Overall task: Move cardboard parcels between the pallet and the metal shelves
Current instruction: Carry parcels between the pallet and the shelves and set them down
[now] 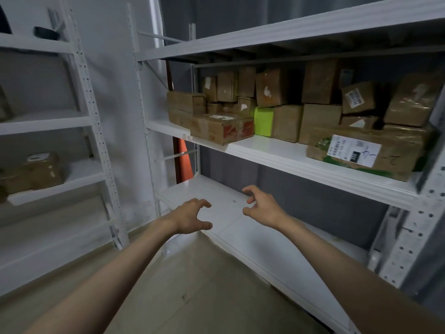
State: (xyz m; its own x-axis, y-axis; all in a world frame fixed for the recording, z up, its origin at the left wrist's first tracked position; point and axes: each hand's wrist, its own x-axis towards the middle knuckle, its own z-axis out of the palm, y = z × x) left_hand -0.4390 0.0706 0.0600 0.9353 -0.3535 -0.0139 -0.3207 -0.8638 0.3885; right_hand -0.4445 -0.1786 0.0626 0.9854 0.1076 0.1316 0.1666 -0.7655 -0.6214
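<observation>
Several cardboard parcels fill the middle level of the white metal shelf (284, 156) ahead. Among them are a flat box with red print (222, 130) at the front left, a green-taped box (264, 121) and a wide labelled box (366, 153) at the right. My left hand (191, 216) and my right hand (261, 204) reach out side by side over the bare lower shelf board (265, 247). Both hold nothing, with fingers spread and loosely bent. No pallet is in view.
A second white shelf unit (96, 121) stands at the left with a taped brown parcel (38, 171) on a low level. An orange cone (185, 160) shows behind the left upright. Beige floor lies below.
</observation>
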